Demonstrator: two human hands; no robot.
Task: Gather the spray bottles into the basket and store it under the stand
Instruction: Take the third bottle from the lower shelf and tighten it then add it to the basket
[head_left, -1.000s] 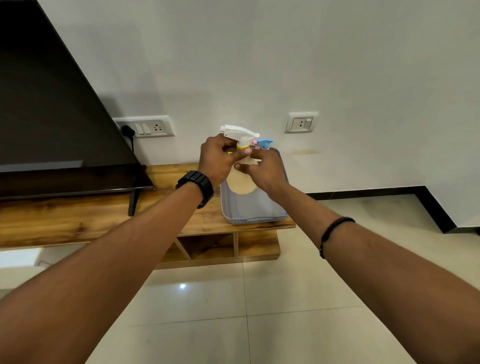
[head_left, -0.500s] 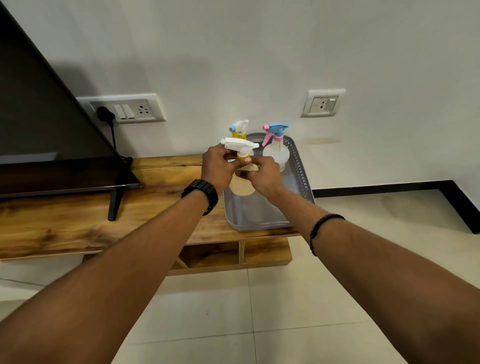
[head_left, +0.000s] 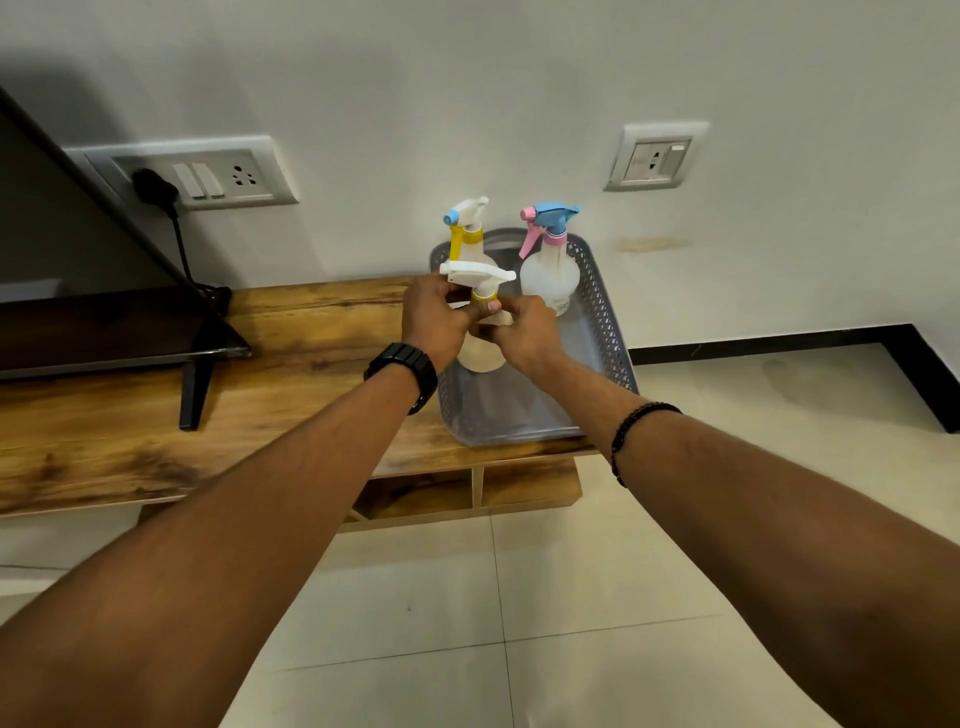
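Note:
A grey perforated basket (head_left: 605, 332) stands on the right end of the wooden stand (head_left: 291, 358). At its far end stand two spray bottles: one with a yellow and white head (head_left: 465, 228) and one with a blue and pink head (head_left: 550, 262). My left hand (head_left: 436, 319) and my right hand (head_left: 524, 332) both grip a third spray bottle (head_left: 480, 317), white-headed with a yellow collar, by its neck. Its round body hangs over the basket's left side. I cannot tell whether its base touches the basket floor.
A dark TV (head_left: 78, 270) on black legs fills the stand's left part, its plug in a wall socket (head_left: 208, 176). A second socket (head_left: 657, 156) sits on the wall at right. Open shelf compartments (head_left: 467, 493) lie under the stand. Below is cream tiled floor (head_left: 519, 623).
The view has tilted down and moved closer, so the two bottles in the basket now show. My hands have lowered the white-headed bottle toward the basket.

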